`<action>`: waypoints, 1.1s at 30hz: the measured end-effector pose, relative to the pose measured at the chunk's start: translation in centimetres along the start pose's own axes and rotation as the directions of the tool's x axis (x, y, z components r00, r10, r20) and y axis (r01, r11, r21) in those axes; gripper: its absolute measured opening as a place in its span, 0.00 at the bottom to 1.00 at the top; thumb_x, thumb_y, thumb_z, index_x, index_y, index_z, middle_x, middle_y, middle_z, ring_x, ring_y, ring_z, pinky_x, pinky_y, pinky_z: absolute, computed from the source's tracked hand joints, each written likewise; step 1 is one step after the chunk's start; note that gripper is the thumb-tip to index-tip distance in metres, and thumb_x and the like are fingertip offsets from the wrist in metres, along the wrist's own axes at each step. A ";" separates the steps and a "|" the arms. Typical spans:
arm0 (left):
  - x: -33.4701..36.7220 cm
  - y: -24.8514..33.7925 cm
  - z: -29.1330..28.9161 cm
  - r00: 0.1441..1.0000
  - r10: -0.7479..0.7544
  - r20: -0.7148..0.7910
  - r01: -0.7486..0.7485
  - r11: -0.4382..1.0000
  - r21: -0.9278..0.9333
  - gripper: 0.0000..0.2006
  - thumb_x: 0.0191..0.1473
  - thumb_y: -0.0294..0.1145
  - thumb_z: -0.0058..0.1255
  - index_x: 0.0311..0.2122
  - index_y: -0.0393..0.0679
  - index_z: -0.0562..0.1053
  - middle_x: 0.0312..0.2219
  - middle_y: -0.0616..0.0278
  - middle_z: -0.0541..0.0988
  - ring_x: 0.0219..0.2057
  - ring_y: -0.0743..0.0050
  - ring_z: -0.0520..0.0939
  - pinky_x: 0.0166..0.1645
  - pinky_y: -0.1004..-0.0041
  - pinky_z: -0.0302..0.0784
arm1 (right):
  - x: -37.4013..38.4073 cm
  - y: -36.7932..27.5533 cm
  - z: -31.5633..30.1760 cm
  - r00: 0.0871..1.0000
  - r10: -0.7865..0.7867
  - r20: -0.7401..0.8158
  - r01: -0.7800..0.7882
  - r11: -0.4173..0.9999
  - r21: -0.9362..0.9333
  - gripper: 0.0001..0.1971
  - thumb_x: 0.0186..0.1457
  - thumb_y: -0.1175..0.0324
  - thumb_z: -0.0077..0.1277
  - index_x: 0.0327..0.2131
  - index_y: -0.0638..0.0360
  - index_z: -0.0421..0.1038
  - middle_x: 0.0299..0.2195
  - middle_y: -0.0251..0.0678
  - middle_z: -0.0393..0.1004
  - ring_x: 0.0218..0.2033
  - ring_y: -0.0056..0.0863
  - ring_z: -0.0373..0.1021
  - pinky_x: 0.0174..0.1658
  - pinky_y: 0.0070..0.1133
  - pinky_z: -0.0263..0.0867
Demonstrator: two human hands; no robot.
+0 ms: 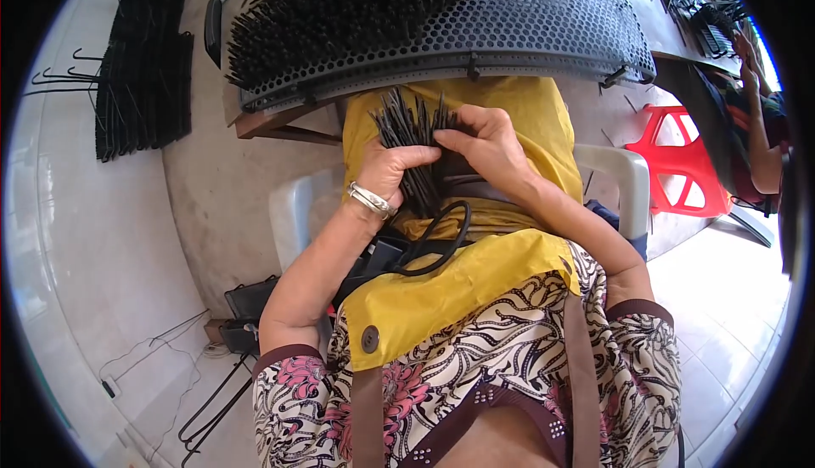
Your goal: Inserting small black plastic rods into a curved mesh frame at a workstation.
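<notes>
My left hand (384,171) is closed around a bundle of thin black sticks (418,181), its thumb lying across them. The bundle stands roughly upright above my lap, tips fanned toward the perforated board. Against the bundle's upper right side, my right hand (492,147) has its thumb and fingers pinched on a few of the sticks; its fingertips are partly hidden. Just beyond both hands is a long grey perforated board (543,31). Packed rows of similar black sticks (340,22) stand in its holes on the left and middle.
A yellow apron (526,111) covers my lap, with a black cable loop (465,230) on it. White chair arms (620,166) flank me. At right are a red stool (679,158) and another person's arm (764,158). Black bristled racks (144,69) stand at far left.
</notes>
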State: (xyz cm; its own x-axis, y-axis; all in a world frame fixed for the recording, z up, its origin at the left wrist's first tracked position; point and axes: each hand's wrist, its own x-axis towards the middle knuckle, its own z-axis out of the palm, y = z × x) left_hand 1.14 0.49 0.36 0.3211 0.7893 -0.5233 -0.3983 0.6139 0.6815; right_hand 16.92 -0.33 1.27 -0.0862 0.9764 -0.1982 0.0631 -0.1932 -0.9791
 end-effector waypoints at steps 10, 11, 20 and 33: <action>-0.3 0.5 0.7 1.000 -0.009 0.015 0.008 0.998 0.058 0.15 0.33 0.12 0.52 0.33 0.34 0.73 0.29 0.58 0.78 0.28 0.70 0.79 0.35 0.73 0.75 | -0.7 -0.5 -0.4 0.995 0.088 -0.040 -0.086 0.995 0.058 0.08 0.45 0.80 0.52 0.32 0.68 0.69 0.20 0.30 0.71 0.19 0.14 0.67 0.22 0.12 0.62; -0.3 0.4 0.7 1.000 0.008 0.001 -0.008 0.997 0.074 0.15 0.33 0.12 0.51 0.33 0.34 0.73 0.28 0.58 0.78 0.28 0.69 0.79 0.35 0.73 0.75 | -0.7 -0.3 -0.3 0.996 0.085 -0.037 -0.083 0.995 0.056 0.08 0.45 0.80 0.52 0.32 0.68 0.69 0.20 0.30 0.71 0.19 0.14 0.67 0.22 0.12 0.62; 0.1 -0.2 0.3 0.999 0.043 -0.016 -0.041 0.993 0.108 0.15 0.33 0.13 0.52 0.33 0.33 0.72 0.27 0.57 0.78 0.27 0.68 0.79 0.33 0.72 0.76 | -0.9 0.5 -0.9 0.999 0.027 -0.031 -0.025 0.996 0.081 0.15 0.45 0.81 0.51 0.39 0.72 0.64 0.22 0.34 0.72 0.20 0.17 0.68 0.23 0.13 0.64; 0.3 -0.3 -0.7 0.991 -0.092 -0.102 0.100 0.993 0.069 0.08 0.37 0.17 0.52 0.28 0.30 0.71 0.21 0.52 0.76 0.22 0.63 0.79 0.27 0.66 0.79 | 8.2 -6.9 -6.3 0.799 -0.412 -0.439 0.448 0.894 -0.024 0.13 0.46 0.80 0.51 0.38 0.72 0.66 0.28 0.42 0.74 0.27 0.26 0.72 0.30 0.18 0.71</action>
State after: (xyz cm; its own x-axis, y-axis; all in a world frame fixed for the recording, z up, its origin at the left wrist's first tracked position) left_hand 0.73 0.59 -0.40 0.2675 0.7262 -0.6333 -0.3043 0.6873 0.6595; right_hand 22.04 9.58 6.65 0.3413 0.9019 0.2647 0.0412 0.2670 -0.9628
